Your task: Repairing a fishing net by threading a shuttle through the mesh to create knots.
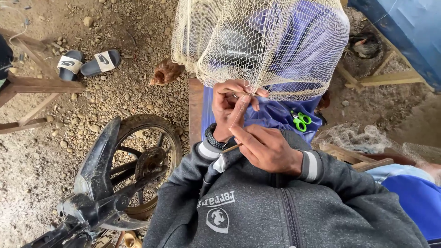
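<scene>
While our left hand [232, 108] pinches the cream mesh fishing net [262, 46] at twelve o'clock, our right hand [268, 149] grips perhaps a thin wooden netting needle [231, 147], fingers pressed together.

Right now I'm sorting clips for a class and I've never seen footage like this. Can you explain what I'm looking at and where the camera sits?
There is no machine here. The single picture comes from a camera worn on a person's head, looking down at their own two hands and grey jacket.

The left hand pinches the lower edge of a pale net that hangs in front of them. The right hand holds a thin wooden stick, with a thread running up to the net.

Green-handled scissors lie on a blue cloth under the net. To the left stand a motorbike wheel and a pair of sandals on the gravel ground. A brown hen stands beside the net.
</scene>
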